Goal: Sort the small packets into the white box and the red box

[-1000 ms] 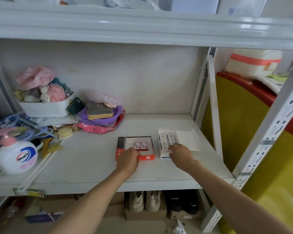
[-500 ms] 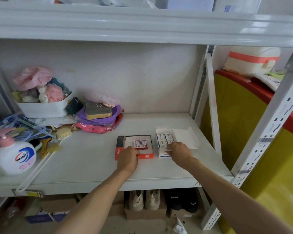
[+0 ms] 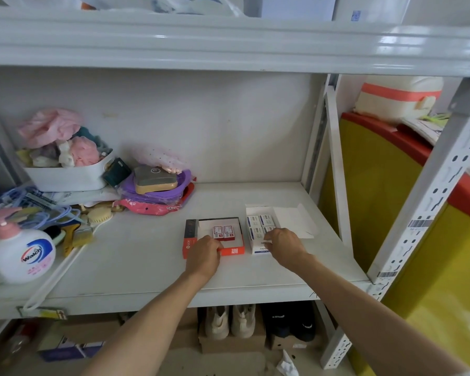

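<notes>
A red box lies open on the shelf, holding two small red-and-white packets side by side. My left hand rests on the box's front left rim, fingers curled over it. To the right lies a white box with its lid flap open, holding several small blue-and-white packets. My right hand is over the front of the white box, its fingertips pinching at a packet there. The packets under that hand are hidden.
The grey shelf carries a white tub of cloths, a purple and pink pile, brushes and a soap pump bottle at the left. A metal upright bounds the right side. Shoes stand below.
The view has shifted slightly. My right hand moved a little further back over the white box's front packets. My left hand stays on the red box.
</notes>
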